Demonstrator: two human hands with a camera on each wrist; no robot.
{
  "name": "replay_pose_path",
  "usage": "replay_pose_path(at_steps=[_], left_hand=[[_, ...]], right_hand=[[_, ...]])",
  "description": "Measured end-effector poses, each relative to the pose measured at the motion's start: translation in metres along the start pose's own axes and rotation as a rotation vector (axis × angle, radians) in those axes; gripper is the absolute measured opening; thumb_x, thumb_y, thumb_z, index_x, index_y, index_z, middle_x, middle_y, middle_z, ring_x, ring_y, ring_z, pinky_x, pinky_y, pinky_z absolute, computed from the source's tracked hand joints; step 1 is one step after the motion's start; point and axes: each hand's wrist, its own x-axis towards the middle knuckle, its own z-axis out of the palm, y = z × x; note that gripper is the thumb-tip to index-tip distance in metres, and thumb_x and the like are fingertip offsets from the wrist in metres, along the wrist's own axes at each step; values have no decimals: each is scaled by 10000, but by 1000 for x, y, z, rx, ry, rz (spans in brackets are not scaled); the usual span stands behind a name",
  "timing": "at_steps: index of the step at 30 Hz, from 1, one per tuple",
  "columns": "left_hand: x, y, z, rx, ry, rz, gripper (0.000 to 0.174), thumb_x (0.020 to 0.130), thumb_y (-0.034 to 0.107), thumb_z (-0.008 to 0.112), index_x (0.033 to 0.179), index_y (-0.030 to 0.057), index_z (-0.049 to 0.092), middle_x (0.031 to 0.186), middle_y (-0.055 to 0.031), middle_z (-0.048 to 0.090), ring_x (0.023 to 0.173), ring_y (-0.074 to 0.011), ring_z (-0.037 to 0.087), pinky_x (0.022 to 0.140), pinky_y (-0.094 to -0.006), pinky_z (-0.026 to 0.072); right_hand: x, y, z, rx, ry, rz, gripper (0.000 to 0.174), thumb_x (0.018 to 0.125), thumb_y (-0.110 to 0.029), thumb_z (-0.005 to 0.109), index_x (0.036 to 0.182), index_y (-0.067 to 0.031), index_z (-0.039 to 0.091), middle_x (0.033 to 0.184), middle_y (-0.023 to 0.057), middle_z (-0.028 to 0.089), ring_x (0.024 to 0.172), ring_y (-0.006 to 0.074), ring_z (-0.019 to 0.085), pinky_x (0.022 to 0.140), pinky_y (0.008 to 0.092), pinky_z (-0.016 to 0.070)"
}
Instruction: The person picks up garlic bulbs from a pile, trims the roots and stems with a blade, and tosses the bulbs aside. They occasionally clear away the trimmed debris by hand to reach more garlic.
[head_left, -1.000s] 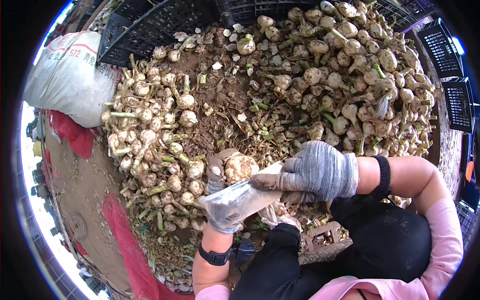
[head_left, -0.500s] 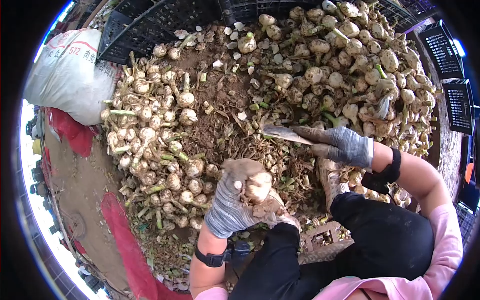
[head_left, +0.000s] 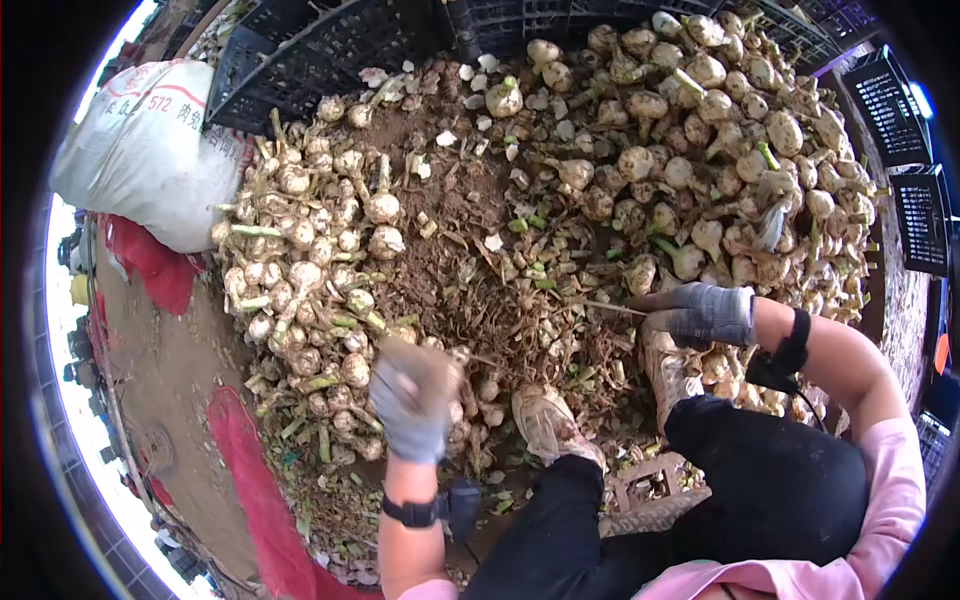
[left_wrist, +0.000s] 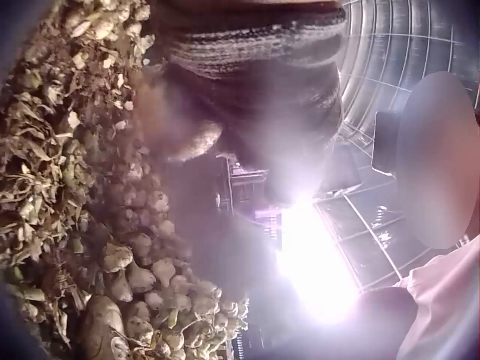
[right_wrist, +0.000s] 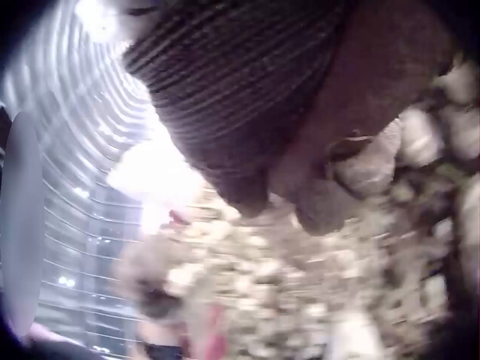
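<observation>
My right hand (head_left: 705, 315), in a soiled grey knit glove, grips a broad-bladed knife (head_left: 612, 307); the blade shows edge-on as a thin line pointing left. In the right wrist view that glove (right_wrist: 247, 97) fills the top. My left hand (head_left: 412, 400), gloved alike and blurred, is over the near right edge of the left garlic pile (head_left: 300, 270). In the left wrist view a pale rounded shape (left_wrist: 199, 142) shows below the dark glove; I cannot tell whether the hand holds it. Garlic bulbs with long stems form the right pile (head_left: 700, 150).
Dirt and stem trimmings (head_left: 500, 320) lie between the piles. Black crates (head_left: 340, 65) stand at the back, a white sack (head_left: 150, 150) at the far left, red netting (head_left: 250, 480) on the floor. A shoe (head_left: 548, 425) stands among the trimmings, by a broken crate piece (head_left: 650, 480).
The knife crossed in front of the left hand, then moved right with the right hand. The left hand, holding a garlic bulb earlier, has swung left toward the left pile.
</observation>
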Motion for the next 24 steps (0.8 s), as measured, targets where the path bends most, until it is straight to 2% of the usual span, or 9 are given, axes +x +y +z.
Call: replay_pose_path(at_steps=[1, 3, 5, 7, 14, 18, 19, 21, 24], left_hand=[[18, -4, -2, -148, 249, -70, 274, 876, 329, 641, 788, 94, 530, 606, 25, 541, 422, -71, 491, 393, -155, 438], [49, -3, 11, -247, 231, -217, 325, 860, 334, 660, 985, 49, 567, 809, -46, 624, 627, -134, 618, 580, -248, 556], [64, 32, 70, -287, -37, 170, 453, 826, 288, 700, 1168, 43, 530, 1072, -95, 604, 943, -192, 615, 853, -348, 535], [85, 43, 79, 12, -160, 468, 489, 813, 242, 707, 1216, 49, 508, 1166, -107, 555, 1051, -216, 557, 931, -362, 480], [203, -65, -6, 1476, -60, -356, 414, 840, 130, 628, 1227, 51, 504, 1330, -169, 441, 1181, -349, 494, 1034, -391, 408], [180, -93, -47, 1328, 141, -449, 728, 782, 150, 709, 1400, 96, 329, 1495, -194, 162, 1240, -388, 432, 1045, -412, 391], [188, -134, -70, 525, 467, -463, 688, 791, 146, 700, 1373, 81, 339, 1445, -208, 251, 1160, -358, 498, 1002, -421, 428], [174, -140, -73, -300, 716, -425, 649, 799, 141, 691, 1346, 65, 349, 1395, -222, 340, 1081, -328, 564, 958, -430, 466], [98, -81, -33, 152, 170, -281, 560, 860, 225, 634, 1287, 11, 342, 1079, -144, 571, 782, -240, 621, 830, -433, 538]], right_hand=[[-11, -12, 4, 91, -2, 73, 540, 940, -414, 512, 1398, -150, 406, 654, 16, 524, 552, 112, 484, 518, 273, 425], [-4, -8, 15, 210, -19, 15, 545, 937, -411, 519, 1401, -149, 402, 648, 9, 515, 547, 98, 470, 508, 259, 410], [-5, -25, 19, 195, -83, -8, 554, 942, -406, 511, 1412, -144, 380, 637, 3, 498, 550, 95, 465, 504, 257, 404], [-1, -27, 20, 132, -97, -50, 557, 945, -409, 503, 1416, -143, 373, 646, 5, 504, 556, 96, 471, 512, 253, 408], [1, -22, 20, 217, -88, -28, 549, 947, -409, 498, 1421, -163, 371, 667, 3, 526, 569, 95, 480, 520, 246, 407], [0, -35, 18, 174, -80, -77, 554, 948, -413, 486, 1420, -148, 369, 715, 34, 558, 607, 127, 514, 558, 277, 435], [1, -37, 17, 174, -77, -80, 554, 948, -413, 486, 1420, -148, 369, 715, 34, 558, 607, 127, 514, 558, 277, 435], [4, -38, 17, -95, 43, -265, 551, 950, -407, 471, 1411, -124, 369, 778, 109, 610, 648, 196, 586, 612, 327, 471], [0, -54, 24, -277, 178, -450, 554, 935, -399, 493, 1405, -133, 370, 823, 158, 633, 712, 273, 633, 639, 358, 496]])
